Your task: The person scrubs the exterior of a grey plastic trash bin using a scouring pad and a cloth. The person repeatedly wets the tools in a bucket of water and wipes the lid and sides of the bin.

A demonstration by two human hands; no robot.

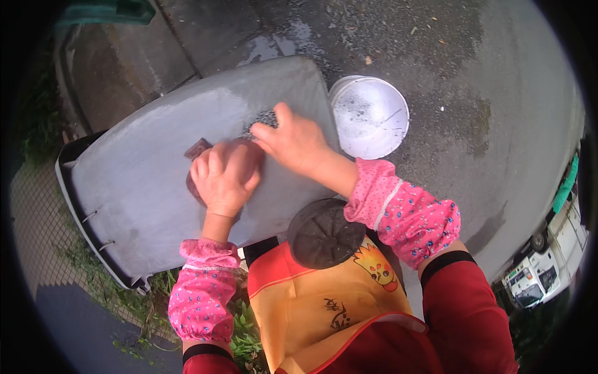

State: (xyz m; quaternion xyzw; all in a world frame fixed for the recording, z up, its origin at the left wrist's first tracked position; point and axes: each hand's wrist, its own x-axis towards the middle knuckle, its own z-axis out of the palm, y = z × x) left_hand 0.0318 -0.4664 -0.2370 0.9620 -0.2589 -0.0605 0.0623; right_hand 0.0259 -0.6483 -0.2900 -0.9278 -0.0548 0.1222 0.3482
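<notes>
A grey plastic wheeled bin lies on its side before me, its surface partly wet. My left hand presses a dark reddish-brown cloth against the bin; the cloth shows around the fingers and is partly blurred. Just to the right, my right hand has its thumb and forefinger by a dark mesh scouring pad on the bin; whether it grips the pad is unclear. Beyond the bin's base stands a white bucket with foamy residue or water inside. One black bin wheel is close to my apron.
Wet asphalt extends to the right, with puddles behind the bin. A green plastic object is at the top left. Plants and a paved strip border the near left. A white truck is at the far right.
</notes>
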